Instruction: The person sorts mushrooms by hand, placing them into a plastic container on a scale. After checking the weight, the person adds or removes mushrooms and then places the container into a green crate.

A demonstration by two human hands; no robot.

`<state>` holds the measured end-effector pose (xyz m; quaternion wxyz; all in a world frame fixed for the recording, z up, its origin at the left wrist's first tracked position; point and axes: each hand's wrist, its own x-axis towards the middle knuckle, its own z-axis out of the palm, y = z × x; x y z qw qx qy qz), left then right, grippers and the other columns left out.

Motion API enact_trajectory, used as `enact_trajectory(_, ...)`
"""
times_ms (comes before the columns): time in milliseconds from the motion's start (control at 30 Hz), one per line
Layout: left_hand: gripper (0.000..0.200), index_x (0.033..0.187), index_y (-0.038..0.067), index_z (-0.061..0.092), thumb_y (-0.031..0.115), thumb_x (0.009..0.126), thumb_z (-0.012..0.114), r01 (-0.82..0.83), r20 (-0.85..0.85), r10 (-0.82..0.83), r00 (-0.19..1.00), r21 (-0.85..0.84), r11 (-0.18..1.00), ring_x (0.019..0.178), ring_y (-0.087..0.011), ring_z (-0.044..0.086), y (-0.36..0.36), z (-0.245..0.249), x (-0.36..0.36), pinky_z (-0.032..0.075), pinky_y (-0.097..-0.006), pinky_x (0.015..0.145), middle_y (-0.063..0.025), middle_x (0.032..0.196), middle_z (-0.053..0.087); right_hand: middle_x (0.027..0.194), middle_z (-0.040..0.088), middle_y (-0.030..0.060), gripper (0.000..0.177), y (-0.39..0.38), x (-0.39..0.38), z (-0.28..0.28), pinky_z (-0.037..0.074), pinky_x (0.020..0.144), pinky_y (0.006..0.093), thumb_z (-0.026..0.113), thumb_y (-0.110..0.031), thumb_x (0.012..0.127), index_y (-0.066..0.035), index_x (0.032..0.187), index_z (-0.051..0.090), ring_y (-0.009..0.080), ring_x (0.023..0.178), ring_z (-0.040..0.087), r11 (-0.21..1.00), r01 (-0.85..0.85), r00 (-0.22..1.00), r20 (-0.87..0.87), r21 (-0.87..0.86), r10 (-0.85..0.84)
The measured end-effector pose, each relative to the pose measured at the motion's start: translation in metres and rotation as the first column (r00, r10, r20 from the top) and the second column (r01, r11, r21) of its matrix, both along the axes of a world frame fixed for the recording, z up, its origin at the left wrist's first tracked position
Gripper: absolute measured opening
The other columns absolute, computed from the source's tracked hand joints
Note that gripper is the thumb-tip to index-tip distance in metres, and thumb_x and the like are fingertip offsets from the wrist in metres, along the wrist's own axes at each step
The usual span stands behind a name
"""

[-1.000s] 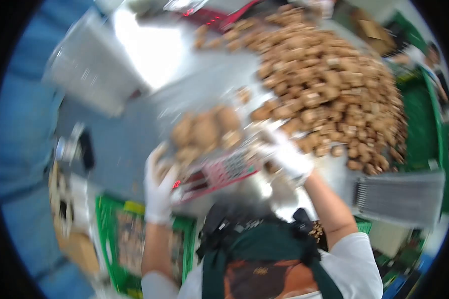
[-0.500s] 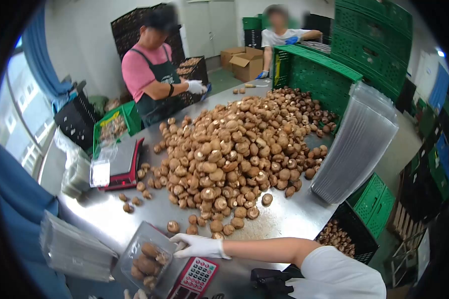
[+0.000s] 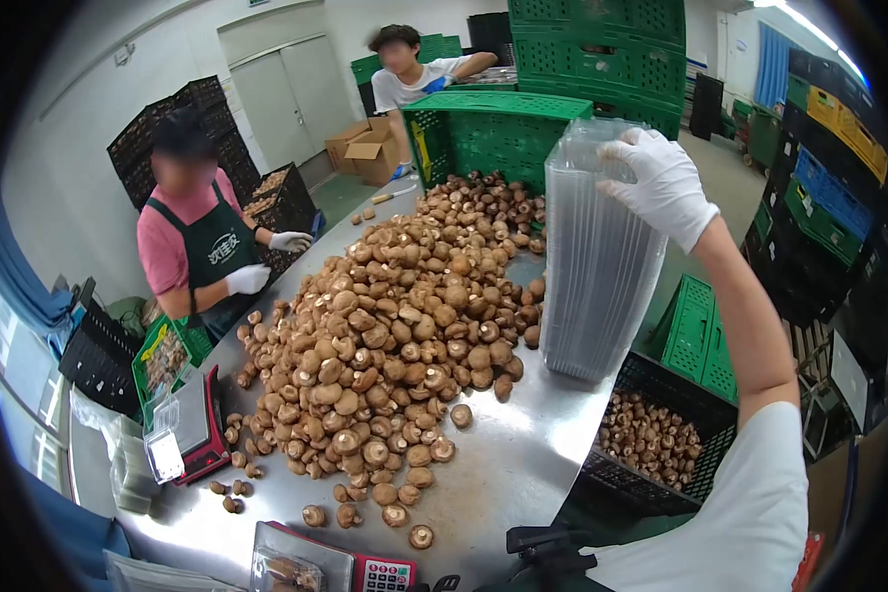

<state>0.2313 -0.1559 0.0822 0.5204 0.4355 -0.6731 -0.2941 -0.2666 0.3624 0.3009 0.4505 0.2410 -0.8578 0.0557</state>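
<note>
Your right hand [image 3: 665, 185] half-curls its fingers [image 3: 620, 151] against the stacked trays [image 3: 592, 281], grip unclear; left fingers, I can't tell.

Grey double door [image 3: 288, 107] in white wall [image 3: 74, 123]

Your gloved right hand [image 3: 653, 185] touches the top of a standing stack of clear trays [image 3: 598, 271] beside the mushroom heap [image 3: 390, 331]; a tray of mushrooms [image 3: 291, 574] sits on your red scale [image 3: 385, 574].
</note>
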Motion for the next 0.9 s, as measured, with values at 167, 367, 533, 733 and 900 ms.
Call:
enact_trajectory(167,0.078,0.153,0.005,0.028,-0.007,0.088,0.07,0.109,0.08,-0.108,0.991,-0.006,0.994,0.107,-0.0238,0.057,0.01,0.004,-0.042,0.052,-0.0386,0.094,-0.0162,0.12,0.055,0.093,0.076,0.0142,0.023,0.039,-0.018,0.007,0.056,0.079,0.0355,0.076,-0.016,0.083,-0.004,0.102,0.077,0.0269,0.085,0.071,0.977,-0.014,0.832,0.539,-0.212,0.129)
enact_trajectory(367,0.065,0.149,0.001,0.039,-0.003,0.091,0.069,0.158,0.12,-0.156,0.98,-0.012,0.987,0.109,-0.0226,0.057,0.009,0.015,-0.05,0.05,-0.0357,0.096,-0.0143,0.123,0.056,0.088,0.075,0.0073,0.023,0.041,-0.02,0.041,0.054,0.074,0.0293,0.079,-0.017,0.084,0.001,0.097,0.078,0.0146,0.077,0.067,0.944,0.088,0.593,0.778,-0.319,0.208)
enact_trajectory(533,0.058,0.145,0.002,0.044,-0.001,0.093,0.068,0.157,0.142,-0.161,0.977,0.044,0.987,0.111,-0.0225,0.057,0.007,0.011,-0.044,0.05,-0.0354,0.096,-0.0138,0.126,0.056,0.084,0.074,0.0097,0.02,0.041,-0.034,0.04,0.056,0.072,0.0341,0.069,-0.016,0.088,-0.001,0.096,0.077,0.0186,0.078,0.07,0.983,0.085,0.626,0.776,-0.165,0.076)
enact_trajectory(733,0.052,0.145,0.002,0.045,0.009,0.098,0.065,0.156,0.232,-0.176,0.957,0.099,0.983,0.119,-0.0245,0.055,-0.003,0.003,-0.028,0.048,-0.0356,0.101,-0.0152,0.132,0.055,0.091,0.074,0.0175,0.02,0.041,-0.067,0.016,0.056,0.08,0.0425,0.062,-0.017,0.082,-0.007,0.092,0.077,0.0365,0.086,0.071,0.98,-0.007,0.831,0.547,0.198,-0.105)
enact_trajectory(900,0.059,0.147,-0.002,0.041,0.001,0.091,0.061,0.207,0.153,-0.207,0.966,0.017,0.978,0.121,-0.0268,0.059,-0.041,-0.035,-0.003,0.049,-0.0379,0.103,-0.016,0.134,0.057,0.083,0.072,0.0163,0.021,0.015,-0.034,0.03,0.055,0.079,0.0388,0.064,-0.014,0.084,-0.005,0.099,0.075,0.0293,0.083,0.071,0.96,0.099,0.864,0.456,0.262,-0.214)
